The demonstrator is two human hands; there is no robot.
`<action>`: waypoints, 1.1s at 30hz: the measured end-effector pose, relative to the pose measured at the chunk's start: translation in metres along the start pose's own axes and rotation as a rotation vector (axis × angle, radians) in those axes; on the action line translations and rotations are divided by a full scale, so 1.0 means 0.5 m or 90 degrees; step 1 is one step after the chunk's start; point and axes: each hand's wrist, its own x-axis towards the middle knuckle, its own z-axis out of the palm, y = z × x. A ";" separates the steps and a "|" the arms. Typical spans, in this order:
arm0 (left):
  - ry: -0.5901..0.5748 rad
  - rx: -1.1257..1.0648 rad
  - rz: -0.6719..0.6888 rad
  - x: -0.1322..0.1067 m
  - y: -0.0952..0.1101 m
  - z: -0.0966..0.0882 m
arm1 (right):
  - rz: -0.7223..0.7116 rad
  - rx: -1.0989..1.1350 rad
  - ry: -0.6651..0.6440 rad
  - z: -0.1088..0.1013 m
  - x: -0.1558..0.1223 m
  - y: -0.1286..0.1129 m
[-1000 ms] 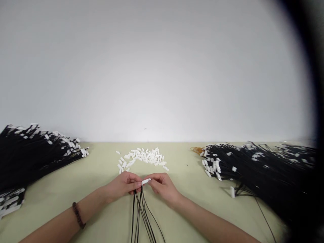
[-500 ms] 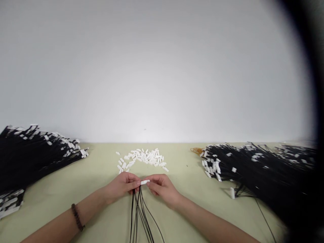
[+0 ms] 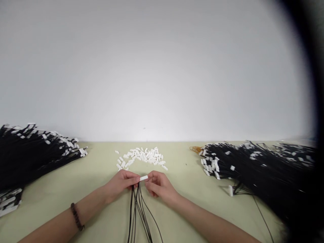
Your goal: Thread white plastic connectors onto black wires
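Note:
A small white connector housing (image 3: pixel 144 178) points up and to the right from the fingertips of my left hand (image 3: pixel 126 180), which is closed on its left end. Thin black wires (image 3: pixel 141 212) hang from the held piece and my left fingers toward the lower edge of view. Beside the housing's right end is my right hand (image 3: pixel 160 185), its fingers loosely curled. A gap shows between its thumb and index finger, with nothing visible in it. Just beyond both hands lies a loose pile of white connector housings (image 3: pixel 149 156).
Black wire bundles with white connectors lie at the left (image 3: pixel 32 155) and right (image 3: pixel 253 168). A coil of orange wire (image 3: pixel 196 149) rests by the right bundle. The green tabletop (image 3: pixel 101 158) meets a pale wall (image 3: pixel 162 67) at the back.
My right thumb and index finger have come off the housing's right end and spread apart. More of the housing shows, tilted slightly more upward. My left hand keeps its grip.

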 end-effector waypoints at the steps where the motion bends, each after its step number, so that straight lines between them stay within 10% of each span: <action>1: -0.003 -0.009 0.008 -0.001 0.001 0.001 | 0.006 -0.023 -0.013 0.002 0.002 0.002; 6: -0.064 -0.042 0.022 -0.006 0.005 0.007 | -0.022 -0.097 -0.089 0.010 0.007 0.004; 13: 0.054 -0.117 -0.020 0.004 -0.008 -0.002 | 0.041 -0.013 -0.081 0.005 0.005 -0.008; 21: 0.086 -0.259 -0.061 0.010 -0.018 -0.024 | 0.138 0.247 -0.069 -0.063 -0.011 -0.159; 33: 0.086 -0.238 -0.201 0.022 -0.015 -0.050 | -0.248 0.177 0.359 -0.169 -0.001 -0.226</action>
